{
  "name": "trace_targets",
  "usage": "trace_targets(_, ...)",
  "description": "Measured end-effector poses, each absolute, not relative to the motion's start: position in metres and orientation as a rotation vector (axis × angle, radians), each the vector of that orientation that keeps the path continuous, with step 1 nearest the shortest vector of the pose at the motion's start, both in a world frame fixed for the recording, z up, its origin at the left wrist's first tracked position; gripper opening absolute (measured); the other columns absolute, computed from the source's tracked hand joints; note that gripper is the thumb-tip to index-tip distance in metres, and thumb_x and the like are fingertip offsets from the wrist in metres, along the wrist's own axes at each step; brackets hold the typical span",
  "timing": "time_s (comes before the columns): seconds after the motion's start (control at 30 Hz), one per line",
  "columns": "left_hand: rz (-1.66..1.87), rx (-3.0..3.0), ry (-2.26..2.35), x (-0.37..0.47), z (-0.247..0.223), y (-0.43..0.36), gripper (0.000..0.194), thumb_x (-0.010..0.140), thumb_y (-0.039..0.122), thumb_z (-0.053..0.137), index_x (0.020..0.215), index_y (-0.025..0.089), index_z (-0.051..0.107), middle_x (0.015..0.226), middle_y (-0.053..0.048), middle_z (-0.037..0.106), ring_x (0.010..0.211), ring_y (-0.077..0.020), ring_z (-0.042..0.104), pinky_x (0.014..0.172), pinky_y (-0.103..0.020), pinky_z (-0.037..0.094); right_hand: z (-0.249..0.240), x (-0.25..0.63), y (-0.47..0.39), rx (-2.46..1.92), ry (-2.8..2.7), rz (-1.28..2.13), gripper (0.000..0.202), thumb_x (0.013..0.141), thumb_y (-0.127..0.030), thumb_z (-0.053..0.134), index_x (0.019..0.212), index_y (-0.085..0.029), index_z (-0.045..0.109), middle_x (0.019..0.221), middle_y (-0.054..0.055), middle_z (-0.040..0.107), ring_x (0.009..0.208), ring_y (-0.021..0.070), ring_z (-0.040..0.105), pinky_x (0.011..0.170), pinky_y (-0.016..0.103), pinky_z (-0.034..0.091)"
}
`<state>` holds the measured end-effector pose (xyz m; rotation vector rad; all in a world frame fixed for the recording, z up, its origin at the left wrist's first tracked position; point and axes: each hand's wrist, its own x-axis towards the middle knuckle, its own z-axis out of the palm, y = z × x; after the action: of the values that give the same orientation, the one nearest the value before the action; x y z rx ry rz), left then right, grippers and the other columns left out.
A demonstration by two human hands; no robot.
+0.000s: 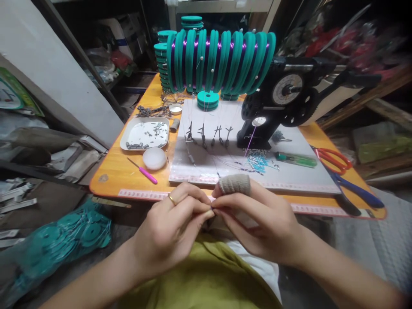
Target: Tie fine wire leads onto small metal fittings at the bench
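My left hand (175,221), with a ring on one finger, and my right hand (262,216), with a grey wrap (234,183) round one finger, meet at the table's front edge. Both are pinched closed, fingertips almost touching, on something small and dark that is mostly hidden. Just beyond them lies a grey board (206,171) with thin lines and small dark pieces (203,139) on it. Above the board hangs a row of green spools (222,62) wound with purple thread, beside a black winding machine (286,92).
Left on the table (106,165) are a white tray (146,133), a round white dish (154,159) and a pink-handled tool (148,175). At right lie a green-handled tool (296,159), red-handled scissors (334,159) and blue-handled pliers (360,191). A bag of green spools (64,240) sits lower left.
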<state>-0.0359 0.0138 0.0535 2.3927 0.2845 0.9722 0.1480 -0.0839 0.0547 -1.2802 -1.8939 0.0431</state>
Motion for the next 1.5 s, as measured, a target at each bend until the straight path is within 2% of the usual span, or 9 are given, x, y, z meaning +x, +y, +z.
trace_targets(0.2,0.629,1.925,0.401,-0.030,0.063,0.017,0.016,0.087,0.009,0.064,0.073,0.017,0.062,0.083,-0.003,0.065,0.082,-0.0134,0.064,0.073,-0.023,0.053,0.047,0.153,-0.083,-1.201,-1.916,0.014,0.014,0.087,-0.008,0.065,0.100,-0.014,0.065,0.093,0.011,0.067,0.082,0.0168,0.068,0.070,0.025,0.059)
trace_targets(0.4,0.356,1.434,0.434,-0.024,0.064,0.019,0.019,0.087,0.016,0.066,0.068,0.016,0.063,0.083,-0.002,0.058,0.061,-0.0093,0.059,0.054,-0.021,0.049,0.042,0.152,-0.082,-1.162,-1.849,0.046,0.015,0.081,-0.005,0.066,0.092,-0.015,0.065,0.089,0.009,0.067,0.078,0.0165,0.067,0.067,0.024,0.057)
trace_targets(0.9,0.159,1.060,0.452,-0.017,0.054,0.020,0.026,0.083,0.027,0.076,0.071,0.011,0.059,0.063,0.002,0.059,0.055,-0.0059,0.057,0.055,-0.015,0.047,0.036,0.148,-0.077,-1.170,-1.820,0.051,0.015,0.070,-0.001,0.060,0.078,-0.013,0.061,0.075,0.008,0.061,0.061,0.0147,0.059,0.051,0.025,0.050)
trace_targets(1.03,0.235,1.067,0.438,-0.017,0.050,0.019,0.027,0.083,0.027,0.076,0.070,0.010,0.060,0.067,0.002,0.057,0.055,-0.0049,0.057,0.055,-0.015,0.047,0.033,0.146,-0.077,-1.210,-1.817,-0.064,0.014,0.076,-0.003,0.061,0.085,-0.013,0.062,0.077,0.009,0.064,0.065,0.0171,0.062,0.053,0.028,0.055)
trace_targets(1.17,0.342,1.085,0.433,-0.018,0.045,0.018,0.021,0.083,0.022,0.075,0.070,0.011,0.063,0.078,0.001,0.057,0.056,-0.0047,0.060,0.055,-0.016,0.050,0.034,0.144,-0.078,-1.166,-1.870,-0.234,0.013,0.086,-0.007,0.063,0.098,-0.009,0.063,0.082,0.010,0.067,0.079,0.0207,0.065,0.072,0.035,0.061)
trace_targets(1.3,0.537,1.218,0.481,-0.018,0.040,0.010,0.007,0.086,0.019,0.070,0.082,0.014,0.068,0.103,-0.005,0.059,0.058,-0.0051,0.062,0.059,-0.022,0.057,0.033,0.140,-0.079,-1.238,-1.820,-0.307,0.014,0.086,-0.008,0.066,0.100,-0.008,0.064,0.085,0.012,0.067,0.083,0.0222,0.065,0.076,0.038,0.061)
trace_targets(1.33,0.630,1.292,0.507,-0.018,0.038,0.006,0.002,0.087,0.018,0.068,0.089,0.016,0.068,0.112,-0.007,0.057,0.062,-0.0066,0.065,0.062,-0.024,0.059,0.032,0.139,-0.080,-1.276,-1.803,-0.314,0.013,0.085,-0.006,0.066,0.098,-0.010,0.064,0.083,0.011,0.066,0.082,0.0219,0.065,0.073,0.036,0.061)
trace_targets(1.43,1.031,1.610,0.645,-0.020,0.031,-0.002,0.023,0.085,0.012,0.069,0.106,0.022,0.067,0.131,-0.010,0.049,0.098,-0.0180,0.067,0.077,-0.028,0.060,0.031,0.139,-0.080,-1.373,-1.716,-0.302,0.015,0.082,-0.002,0.063,0.092,-0.013,0.063,0.084,0.010,0.065,0.080,0.0196,0.065,0.067,0.030,0.059)
trace_targets(1.5,1.291,1.721,0.760,-0.022,0.027,-0.005,0.025,0.083,0.011,0.071,0.104,0.023,0.068,0.126,-0.008,0.050,0.112,-0.0203,0.059,0.082,-0.025,0.057,0.031,0.139,-0.081,-1.387,-1.647,-0.277,0.016,0.081,-0.001,0.062,0.090,-0.014,0.061,0.086,0.009,0.065,0.080,0.0171,0.065,0.067,0.026,0.058)
